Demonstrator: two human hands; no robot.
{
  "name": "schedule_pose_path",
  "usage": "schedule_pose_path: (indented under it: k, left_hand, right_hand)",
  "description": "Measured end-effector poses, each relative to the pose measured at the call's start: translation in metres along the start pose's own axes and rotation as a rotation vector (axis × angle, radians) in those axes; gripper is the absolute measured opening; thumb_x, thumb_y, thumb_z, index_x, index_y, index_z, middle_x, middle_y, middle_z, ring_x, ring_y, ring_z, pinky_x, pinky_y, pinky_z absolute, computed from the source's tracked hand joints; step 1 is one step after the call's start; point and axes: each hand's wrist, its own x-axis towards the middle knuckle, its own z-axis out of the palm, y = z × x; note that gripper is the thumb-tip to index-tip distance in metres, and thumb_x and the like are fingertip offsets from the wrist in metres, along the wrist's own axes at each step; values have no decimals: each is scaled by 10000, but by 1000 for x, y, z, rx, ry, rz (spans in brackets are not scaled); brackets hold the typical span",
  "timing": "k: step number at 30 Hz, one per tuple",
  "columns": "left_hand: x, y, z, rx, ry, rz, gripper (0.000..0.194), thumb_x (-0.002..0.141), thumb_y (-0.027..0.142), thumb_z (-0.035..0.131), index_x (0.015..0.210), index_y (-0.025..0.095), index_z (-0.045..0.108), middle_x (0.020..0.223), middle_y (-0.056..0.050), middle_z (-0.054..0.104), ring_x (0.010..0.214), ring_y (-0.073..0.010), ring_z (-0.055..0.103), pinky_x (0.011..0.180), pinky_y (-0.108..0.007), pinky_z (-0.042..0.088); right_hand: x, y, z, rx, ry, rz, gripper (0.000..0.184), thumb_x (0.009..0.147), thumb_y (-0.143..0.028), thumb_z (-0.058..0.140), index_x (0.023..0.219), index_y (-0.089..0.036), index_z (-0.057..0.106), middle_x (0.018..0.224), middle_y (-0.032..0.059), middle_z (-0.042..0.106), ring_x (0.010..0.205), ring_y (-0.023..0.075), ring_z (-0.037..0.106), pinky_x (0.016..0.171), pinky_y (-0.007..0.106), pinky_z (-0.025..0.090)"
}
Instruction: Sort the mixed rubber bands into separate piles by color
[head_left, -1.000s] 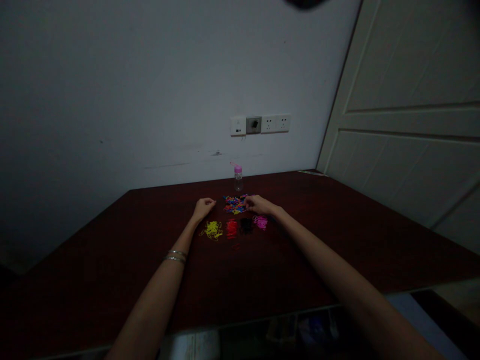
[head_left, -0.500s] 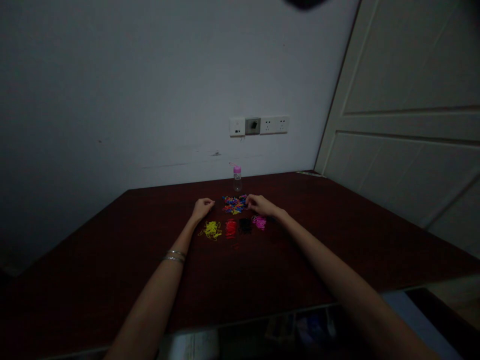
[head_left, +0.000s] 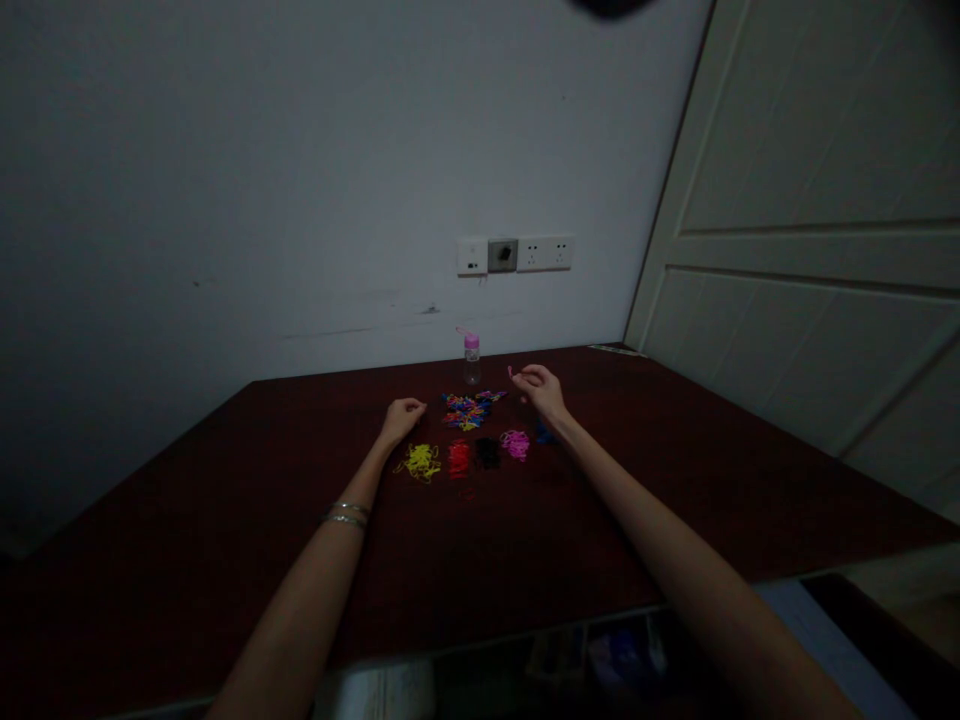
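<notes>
Lifted off the mixed pile, our right hand now pinches a pink band, its grip clamped on it, to the right of that pile. Our left hand rests left of the pile, fingertips together; we cannot tell if they hold anything. Nearer us than the pile, the desk carries yellow bands.

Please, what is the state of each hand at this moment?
Left hand: fingers curled, nothing visible held; cannot tell if fully closed.
Right hand: closed on a small pink band, pinched at the fingertips.
</notes>
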Motion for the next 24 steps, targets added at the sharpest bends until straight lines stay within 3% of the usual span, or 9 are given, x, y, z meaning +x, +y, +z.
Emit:
schedule_pose_path:
  k: [6,13,17,24]
  left_hand:
    - [1,-2,1,-7,4,-2,277,658,377,552,685,123,661,474,12,518,486,-112,460,489,-210,317]
    - [0,-1,0,15,16,-8,265,663,359,547,675,118,658,464,17,510,475,-103,448,487,-206,314]
    - [2,-3,1,14,19,-5,262,669,355,545,674,120,660,456,17,507,472,-104,447,479,-205,310]
    - [3,-7,1,-22,17,-4,261,665,356,554,675,121,666,448,19,508,469,-106,451,478,-207,314]
  right_hand:
    - [0,-5,-5,-18,-21,-1,495,480,-444,729,814,-200,456,764,13,611,614,125,535,416,192,382]
    - [-6,-7,-45,-368,-531,65,335,535,-352,727,727,-173,519,640,-8,591,590,118,538,524,232,424]
    - [-16,-9,-57,-468,-628,33,232,606,-304,675,728,-169,531,654,5,606,638,129,561,607,255,440]
    - [-26,-12,-50,-582,-759,41,169,632,-261,633,739,-147,569,691,19,618,659,136,569,637,264,441]
